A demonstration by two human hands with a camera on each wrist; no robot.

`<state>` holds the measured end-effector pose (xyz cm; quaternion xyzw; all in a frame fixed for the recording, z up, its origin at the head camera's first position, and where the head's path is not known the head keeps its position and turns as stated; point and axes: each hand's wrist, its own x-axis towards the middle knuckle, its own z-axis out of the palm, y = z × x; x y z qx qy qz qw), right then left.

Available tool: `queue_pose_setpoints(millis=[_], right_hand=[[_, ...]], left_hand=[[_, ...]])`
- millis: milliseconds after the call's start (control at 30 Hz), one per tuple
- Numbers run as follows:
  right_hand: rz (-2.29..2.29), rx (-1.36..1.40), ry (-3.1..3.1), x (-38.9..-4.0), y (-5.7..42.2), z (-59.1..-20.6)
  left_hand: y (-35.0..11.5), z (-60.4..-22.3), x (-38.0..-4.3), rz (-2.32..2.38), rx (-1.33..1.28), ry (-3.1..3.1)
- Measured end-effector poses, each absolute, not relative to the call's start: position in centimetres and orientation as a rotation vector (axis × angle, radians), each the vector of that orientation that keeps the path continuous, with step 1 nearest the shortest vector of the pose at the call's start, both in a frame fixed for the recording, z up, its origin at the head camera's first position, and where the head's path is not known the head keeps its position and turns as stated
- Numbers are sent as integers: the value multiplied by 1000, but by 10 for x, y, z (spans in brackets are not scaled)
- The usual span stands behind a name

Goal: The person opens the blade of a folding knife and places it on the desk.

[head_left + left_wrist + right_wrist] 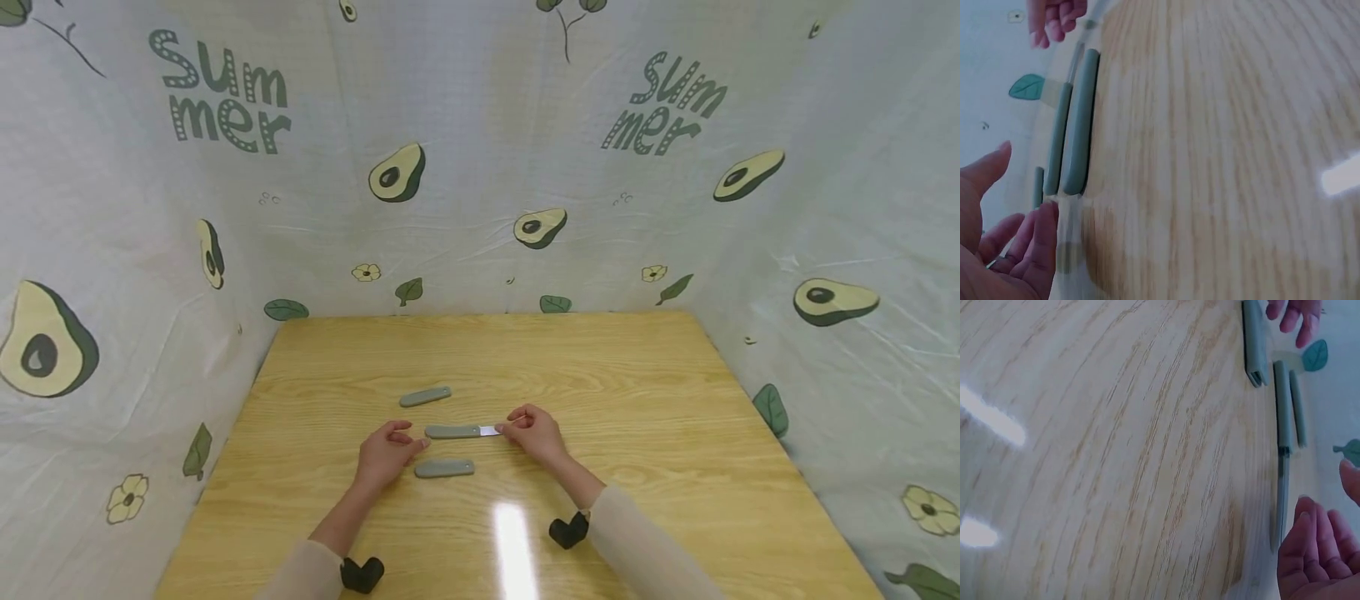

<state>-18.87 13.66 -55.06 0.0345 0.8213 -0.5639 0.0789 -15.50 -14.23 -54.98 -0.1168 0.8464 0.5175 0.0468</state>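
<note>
A folding knife (452, 432) with a grey-green handle lies unfolded on the table between the two hands, its blade (489, 431) pointing right. My left hand (386, 454) is at the butt end of that handle, with thumb and fingers spread apart. At the blade's tip is my right hand (536, 433), its fingers loosely bent. In the right wrist view the fingers (1319, 540) lie beside the blade (1282, 494), with the thumb held away from them. Two similar folded knives flank it, one behind (425, 397) and one in front (445, 468), no blade showing on either.
The wood-grain table (600, 375) carries the three knives near its middle. A white cloth (465, 108) printed with avocados and leaves hangs behind and along both sides. Black wrist mounts (362, 575) sit at both sleeves. Light glares off the table's front part.
</note>
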Motion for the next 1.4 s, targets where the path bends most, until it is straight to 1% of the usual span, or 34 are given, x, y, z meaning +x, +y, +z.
queue_pose_setpoints(millis=[133,300,433,567,933,1167,1400], right_hand=[[-1625,-66,2464,-186,132,-550],[-1551,-220,2389,-180,125,-553],[-1535,-236,2336,-176,121,-556],[-1544,-261,2327,-173,118,-556],[-1381,-424,2422,-169,106,-559],[-1316,-404,2412,-165,100,-557],[-1247,-475,2482,-163,98,-553]], left_hand=[[-138,-550,-150,1438,-247,2648],[-138,-552,-145,1407,-232,2641],[-141,-553,-143,1427,-231,2623],[-146,-555,-140,1455,-173,2601],[-158,-565,-130,1499,121,2545],[-154,-569,-131,1435,161,2588],[-151,-569,-133,1437,163,2577]])
